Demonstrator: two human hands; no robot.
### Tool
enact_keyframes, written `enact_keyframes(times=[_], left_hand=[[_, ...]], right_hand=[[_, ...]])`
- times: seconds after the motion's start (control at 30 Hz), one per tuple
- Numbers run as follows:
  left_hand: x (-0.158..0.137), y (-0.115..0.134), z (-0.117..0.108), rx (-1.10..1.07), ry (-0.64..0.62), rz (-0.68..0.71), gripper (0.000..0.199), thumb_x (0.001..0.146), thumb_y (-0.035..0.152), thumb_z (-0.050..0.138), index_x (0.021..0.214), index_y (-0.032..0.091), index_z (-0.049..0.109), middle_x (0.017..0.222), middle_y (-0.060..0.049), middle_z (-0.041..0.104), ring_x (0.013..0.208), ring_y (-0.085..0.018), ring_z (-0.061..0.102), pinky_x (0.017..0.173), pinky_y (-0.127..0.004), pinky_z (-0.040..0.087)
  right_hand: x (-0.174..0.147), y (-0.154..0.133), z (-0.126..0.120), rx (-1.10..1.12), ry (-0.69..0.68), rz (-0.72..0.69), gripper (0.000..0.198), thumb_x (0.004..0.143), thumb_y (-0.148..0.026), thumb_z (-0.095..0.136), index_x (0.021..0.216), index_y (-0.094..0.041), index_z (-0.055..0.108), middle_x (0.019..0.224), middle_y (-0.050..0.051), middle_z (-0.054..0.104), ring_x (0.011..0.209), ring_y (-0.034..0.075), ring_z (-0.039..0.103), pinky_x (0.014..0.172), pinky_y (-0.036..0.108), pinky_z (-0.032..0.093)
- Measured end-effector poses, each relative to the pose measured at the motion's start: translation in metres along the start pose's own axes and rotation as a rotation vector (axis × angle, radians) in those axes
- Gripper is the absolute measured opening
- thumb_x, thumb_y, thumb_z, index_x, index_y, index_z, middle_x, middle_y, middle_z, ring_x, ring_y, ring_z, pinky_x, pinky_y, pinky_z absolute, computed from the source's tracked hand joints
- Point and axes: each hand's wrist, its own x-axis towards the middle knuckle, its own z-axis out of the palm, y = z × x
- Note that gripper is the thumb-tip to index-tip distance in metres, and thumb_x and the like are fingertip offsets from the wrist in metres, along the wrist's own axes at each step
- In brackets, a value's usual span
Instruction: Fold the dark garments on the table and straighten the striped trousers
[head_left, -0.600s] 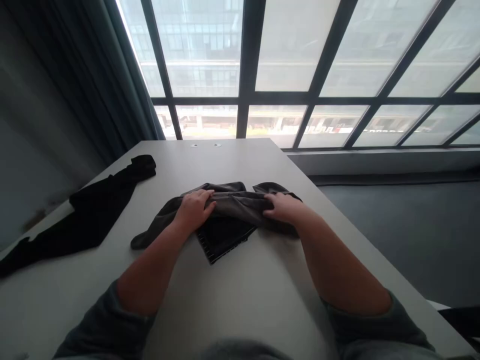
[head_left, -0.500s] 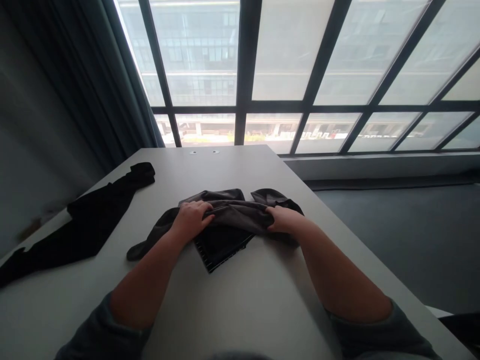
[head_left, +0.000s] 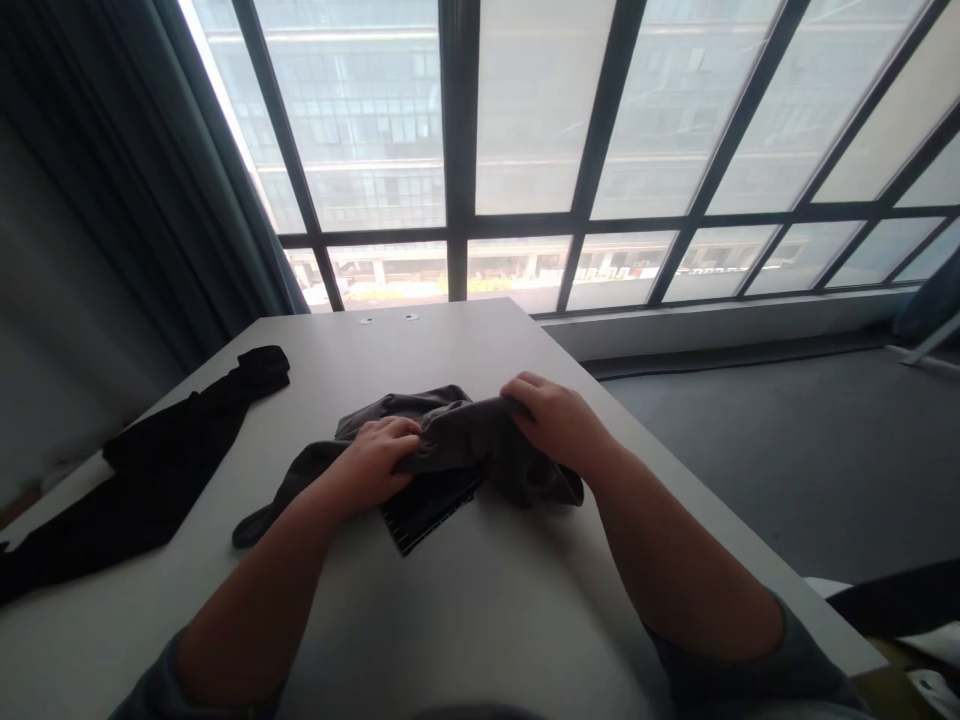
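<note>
A crumpled dark grey garment (head_left: 465, 435) lies bunched on the white table (head_left: 450, 620); its exact kind is hard to make out. My left hand (head_left: 386, 450) is closed on its left part, thumb toward the middle. At the right end, my right hand (head_left: 551, 415) grips the upper edge, fingers curled over the cloth, and a loose fold hangs below it. Under the garment a flat black piece (head_left: 427, 510) with white marks along its edges sticks out toward me. A grey sleeve-like end of the cloth trails left beneath my left forearm.
Another black garment (head_left: 172, 460) lies stretched along the table's left side. Large windows (head_left: 525, 110) stand beyond the far edge, with a dark curtain (head_left: 142, 150) at the left. Grey floor (head_left: 720, 440) shows to the right, with dark items (head_left: 907, 600) low at the right edge.
My right hand has lifted and shifted its hold to the garment's upper right edge, and the right fold now drops toward me. My left hand keeps its hold. The view has turned slightly right.
</note>
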Motion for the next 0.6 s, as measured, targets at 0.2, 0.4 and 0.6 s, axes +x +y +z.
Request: enact_keyframes(times=[0.2, 0.4, 0.6], left_hand=[[-0.034, 0.023, -0.016, -0.306, -0.196, -0.115, 0.03, 0.084, 0.039, 0.068, 0.109, 0.024, 0.065, 0.099, -0.002, 0.07, 0.083, -0.021, 0.063, 0.074, -0.032, 0.049], [-0.078, 0.013, 0.035, -0.15, -0.427, -0.348, 0.082, 0.082, 0.046, 0.07, 0.157, 0.032, 0.041, 0.078, 0.002, 0.068, 0.073, -0.024, 0.066, 0.066, -0.03, 0.045], [-0.091, 0.014, 0.061, -0.211, -0.331, -0.19, 0.034, 0.088, 0.04, 0.064, 0.119, 0.027, 0.073, 0.121, -0.009, 0.072, 0.111, -0.03, 0.067, 0.096, -0.037, 0.049]], right_hand=[[-0.035, 0.042, 0.048, 0.288, 0.259, 0.09, 0.051, 0.098, -0.041, 0.055, 0.146, -0.025, 0.05, 0.156, 0.013, 0.047, 0.146, 0.029, 0.043, 0.121, 0.046, 0.037], [-0.093, 0.06, 0.095, 0.233, -0.485, 0.109, 0.109, 0.075, -0.052, 0.083, 0.166, -0.028, 0.028, 0.171, 0.015, 0.025, 0.159, 0.039, 0.019, 0.129, 0.059, 0.012], [-0.097, 0.056, 0.097, 0.177, -0.457, 0.109, 0.106, 0.074, -0.041, 0.084, 0.165, -0.027, 0.032, 0.17, 0.017, 0.025, 0.158, 0.039, 0.021, 0.128, 0.06, 0.014]])
